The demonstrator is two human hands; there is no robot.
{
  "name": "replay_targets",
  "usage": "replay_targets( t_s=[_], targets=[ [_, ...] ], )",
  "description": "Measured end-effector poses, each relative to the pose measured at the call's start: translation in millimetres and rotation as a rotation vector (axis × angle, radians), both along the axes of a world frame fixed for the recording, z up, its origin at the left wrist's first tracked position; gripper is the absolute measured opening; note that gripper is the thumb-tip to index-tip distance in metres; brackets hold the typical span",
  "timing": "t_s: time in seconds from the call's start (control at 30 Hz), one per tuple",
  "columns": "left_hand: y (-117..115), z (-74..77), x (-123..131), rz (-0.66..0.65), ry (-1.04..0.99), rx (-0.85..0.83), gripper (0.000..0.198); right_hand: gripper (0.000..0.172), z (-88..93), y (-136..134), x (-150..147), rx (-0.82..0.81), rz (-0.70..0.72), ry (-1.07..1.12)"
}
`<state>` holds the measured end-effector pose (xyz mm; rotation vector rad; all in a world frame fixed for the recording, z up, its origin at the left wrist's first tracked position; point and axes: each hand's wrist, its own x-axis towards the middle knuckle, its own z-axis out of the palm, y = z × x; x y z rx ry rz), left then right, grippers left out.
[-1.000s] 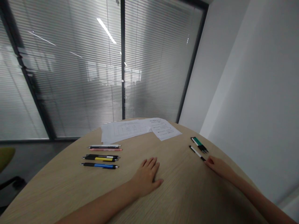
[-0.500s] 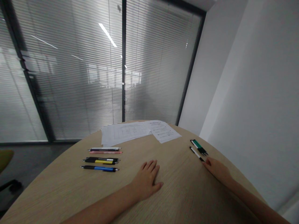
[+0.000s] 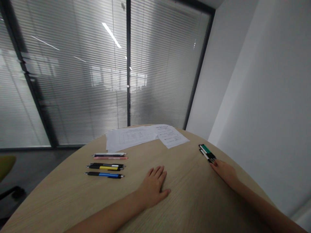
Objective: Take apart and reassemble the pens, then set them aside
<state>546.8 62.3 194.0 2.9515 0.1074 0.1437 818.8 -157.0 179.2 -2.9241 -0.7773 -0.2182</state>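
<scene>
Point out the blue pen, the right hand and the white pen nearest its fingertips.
Blue pen (image 3: 106, 174): head view, on the blue part of its barrel.
Right hand (image 3: 225, 171): head view, on the back of the hand.
White pen (image 3: 205, 156): head view, on the white part of its barrel.

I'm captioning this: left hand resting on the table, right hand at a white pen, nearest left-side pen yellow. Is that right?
Nearly: the head view shows the nearest left-side pen is blue. The left hand rests on the table, the right hand at a white pen.
</scene>
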Motion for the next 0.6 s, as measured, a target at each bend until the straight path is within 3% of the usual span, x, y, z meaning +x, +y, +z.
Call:
replay_targets(
  t_s=[0.6],
  targets=[
    [-0.9,0.9,-0.7,0.006,-0.002,-0.014,0.06,0.031,3.6,9.9,8.7,-0.053,-0.012,-0.027]
  ],
)
